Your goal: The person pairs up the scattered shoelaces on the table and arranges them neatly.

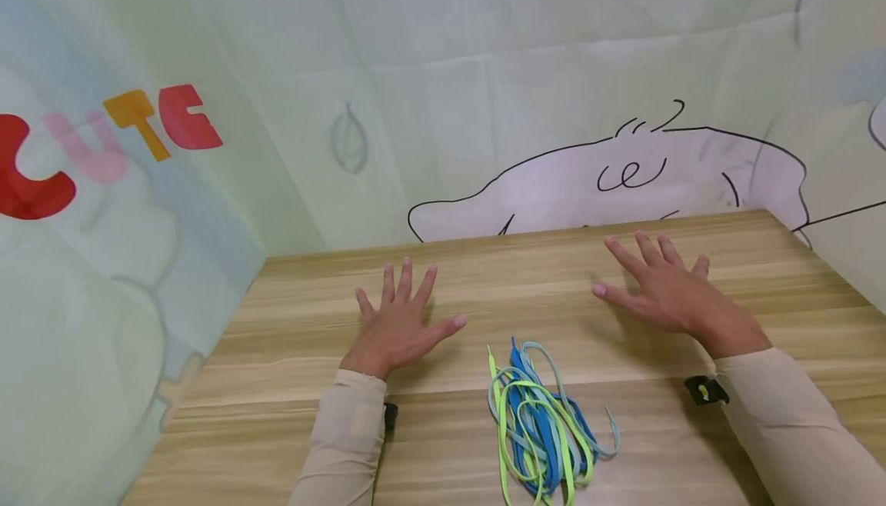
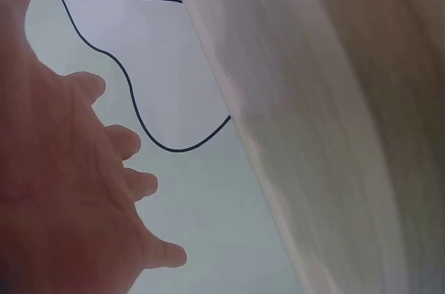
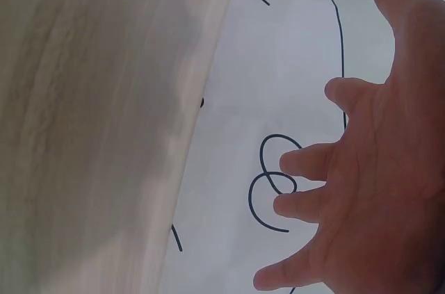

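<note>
A tangled bundle of flat shoelaces point(image 1: 543, 429) in lime green, dark blue and pale blue lies on the wooden table, toward its near side. Up and left of the bundle, my left hand point(image 1: 398, 329) is spread with fingers apart and palm down, holding nothing. My right hand point(image 1: 667, 291) is spread the same way, up and right of the laces, and it holds nothing either. Each wrist view shows the palm and splayed fingers of its hand, the left hand point(image 2: 69, 169) and the right hand point(image 3: 389, 169), beside the table surface.
The wood-grain table point(image 1: 291, 352) ends at a far edge against a printed cloth backdrop point(image 1: 346, 52) with cartoon line drawings. Colored letters point(image 1: 138, 118) show on the backdrop at left. A small black device point(image 1: 706, 391) sits at the right wrist.
</note>
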`<state>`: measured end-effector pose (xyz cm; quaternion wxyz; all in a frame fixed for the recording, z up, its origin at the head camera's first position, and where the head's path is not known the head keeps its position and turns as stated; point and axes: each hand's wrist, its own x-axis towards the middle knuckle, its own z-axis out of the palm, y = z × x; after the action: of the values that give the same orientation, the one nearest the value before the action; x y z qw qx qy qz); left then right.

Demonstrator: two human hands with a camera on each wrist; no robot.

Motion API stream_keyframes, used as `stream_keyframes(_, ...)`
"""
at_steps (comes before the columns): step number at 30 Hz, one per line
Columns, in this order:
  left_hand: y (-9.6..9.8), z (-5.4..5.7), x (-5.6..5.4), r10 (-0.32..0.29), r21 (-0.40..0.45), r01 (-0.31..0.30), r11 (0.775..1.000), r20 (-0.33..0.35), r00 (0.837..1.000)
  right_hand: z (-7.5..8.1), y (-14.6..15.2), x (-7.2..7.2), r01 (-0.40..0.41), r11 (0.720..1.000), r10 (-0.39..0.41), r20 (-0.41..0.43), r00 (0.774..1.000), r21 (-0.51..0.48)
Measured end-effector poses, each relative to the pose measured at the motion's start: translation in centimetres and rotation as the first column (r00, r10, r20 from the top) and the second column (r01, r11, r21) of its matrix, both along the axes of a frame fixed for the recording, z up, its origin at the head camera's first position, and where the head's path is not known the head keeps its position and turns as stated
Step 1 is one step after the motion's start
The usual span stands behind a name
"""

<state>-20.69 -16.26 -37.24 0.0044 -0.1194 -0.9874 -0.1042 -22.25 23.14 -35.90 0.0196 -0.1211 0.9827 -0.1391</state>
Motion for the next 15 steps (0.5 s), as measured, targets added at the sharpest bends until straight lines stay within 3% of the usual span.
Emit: stream_keyframes(15, 0.23, -0.18, 0.06, -0.014, 0.014, 0.014, 1.0, -0.018, 1.0, -0.28, -0.64, 0.55, -0.032, 0.999, 0.032, -0.024, 0.999, -0.004)
